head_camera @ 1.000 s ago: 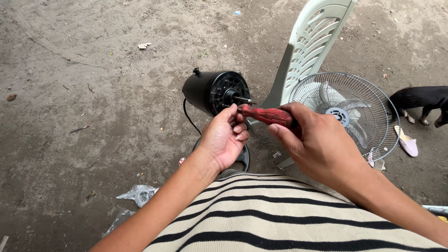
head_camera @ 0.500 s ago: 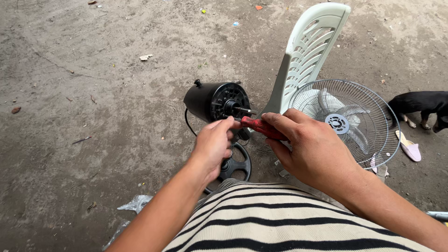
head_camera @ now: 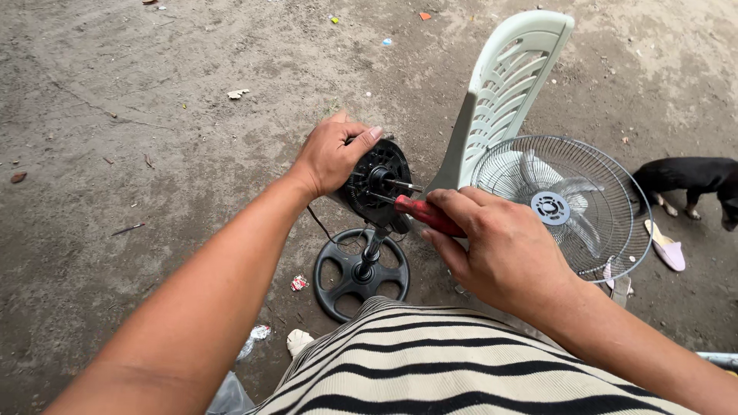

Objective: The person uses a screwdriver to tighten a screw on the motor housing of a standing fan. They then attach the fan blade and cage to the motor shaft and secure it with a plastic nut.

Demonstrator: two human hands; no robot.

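Two hands meet at the black fan motor (head_camera: 378, 184), which stands on a short pole above its round black spoked base (head_camera: 361, 274) on the dirt ground (head_camera: 154, 154). We see the left hand (head_camera: 332, 157) curled over the back and top of the motor housing, fingers wrapped around it and the thumb lying across the upper edge, so it has a firm hold. The right hand (head_camera: 503, 253) is closed around the red handle of a screwdriver (head_camera: 427, 215), whose metal shaft points left into the motor's front face, just below the bare spindle that sticks out of it.

Just right of the motor lies the wire fan cage (head_camera: 565, 207), and it holds the pale blade set with its grey hub inside the grille. Behind the cage leans a pale green plastic chair (head_camera: 507, 84), its slatted back tilted up. A black dog (head_camera: 688, 178) stands at the right edge, with a pink slipper (head_camera: 667, 247) near it. Small scraps of litter lie beside the base. A black-and-cream striped shirt (head_camera: 430, 369) fills the lower middle.
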